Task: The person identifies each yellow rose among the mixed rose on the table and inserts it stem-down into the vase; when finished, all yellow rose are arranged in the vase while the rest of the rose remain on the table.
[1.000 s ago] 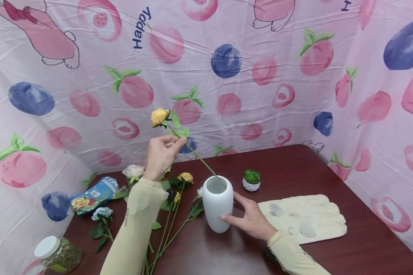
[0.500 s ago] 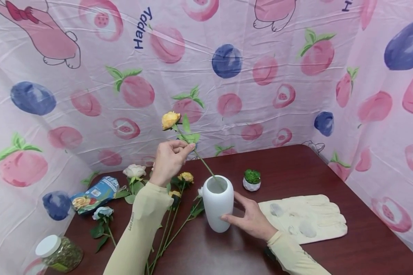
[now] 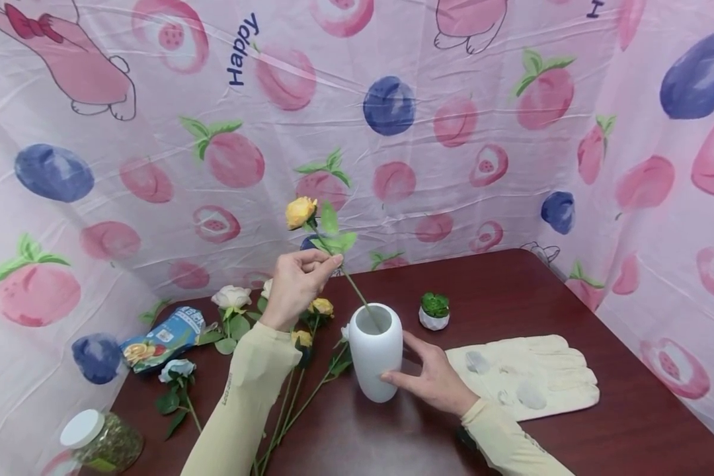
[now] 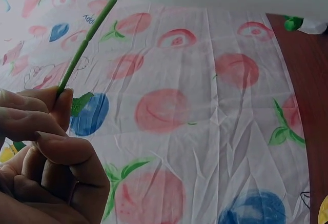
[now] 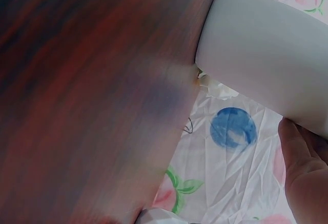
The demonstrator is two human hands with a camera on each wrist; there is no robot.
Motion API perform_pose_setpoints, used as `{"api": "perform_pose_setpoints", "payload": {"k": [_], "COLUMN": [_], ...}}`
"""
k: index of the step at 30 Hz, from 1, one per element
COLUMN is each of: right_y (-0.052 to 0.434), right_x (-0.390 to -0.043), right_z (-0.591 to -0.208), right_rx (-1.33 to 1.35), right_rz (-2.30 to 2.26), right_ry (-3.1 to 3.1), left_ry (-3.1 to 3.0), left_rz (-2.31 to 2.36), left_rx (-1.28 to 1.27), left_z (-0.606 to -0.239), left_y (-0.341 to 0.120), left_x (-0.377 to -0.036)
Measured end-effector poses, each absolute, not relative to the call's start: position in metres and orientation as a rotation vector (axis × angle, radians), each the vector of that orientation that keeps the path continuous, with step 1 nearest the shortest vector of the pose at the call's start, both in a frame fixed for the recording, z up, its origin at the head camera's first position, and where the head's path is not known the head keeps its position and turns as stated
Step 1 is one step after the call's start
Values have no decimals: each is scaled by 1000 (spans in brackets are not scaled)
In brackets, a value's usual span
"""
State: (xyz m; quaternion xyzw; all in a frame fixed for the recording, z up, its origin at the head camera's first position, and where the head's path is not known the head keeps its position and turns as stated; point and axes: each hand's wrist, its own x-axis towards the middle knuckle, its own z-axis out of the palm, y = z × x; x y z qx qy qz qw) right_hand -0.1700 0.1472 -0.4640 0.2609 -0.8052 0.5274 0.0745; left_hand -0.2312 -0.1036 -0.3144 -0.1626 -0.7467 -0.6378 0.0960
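My left hand (image 3: 297, 283) pinches the green stem of a yellow rose (image 3: 300, 211), held up above the table. The stem (image 4: 84, 44) slants down to the right, and its lower end sits inside the mouth of a white vase (image 3: 376, 352). My right hand (image 3: 431, 377) rests against the vase's right side with thumb and fingers spread along it. In the right wrist view the vase (image 5: 266, 55) fills the upper right, with a thumb (image 5: 302, 167) touching it. In the left wrist view my fingers (image 4: 43, 126) are curled round the stem.
Several loose roses (image 3: 232, 297) lie on the dark wooden table (image 3: 631, 423) left of the vase. A snack packet (image 3: 163, 337) and a lidded jar (image 3: 98, 443) are at the far left. A small potted plant (image 3: 434, 311) and cream gloves (image 3: 526, 375) lie to the right.
My left hand has moved right and down with the yellow rose, so its stem stands steeper and deeper in the vase. The right hand has stayed on the vase.
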Motion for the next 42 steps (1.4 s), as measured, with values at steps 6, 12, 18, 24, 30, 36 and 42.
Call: {"api": "perform_pose_setpoints", "payload": {"k": [6,12,18,24,30,36,42], "right_y": [148,147,147,148,147,147,148], "right_x": [-171,-171,-172,-173,-172,-171,-171], "right_z": [-462,-462,-463,-463,-462,-462,-464], "right_rx": [771,770,772,780,756,752,761], "right_rz": [1576,1586,1582,1592,1586,1588,1594], "right_ry": [-2425,-2427,-2427,-2428,-2448,-2455,-2448], "left_ry": [-2249,-2316,-2417,-2415,-2388,-2354,-2307], "left_rz": [-1836,-1816,-1688,-1662,-1738,-1801,-1844], "left_rx": [-559,-603,-624,-594,-516,-459,-428], "left_z": [-319,-328,-339,-345,-351,-356,-360], "left_y": [-98,-92,-86,-83,-81,-80,-80], "left_x": [-224,-216,-209,-205,-203,-202,-201]}}
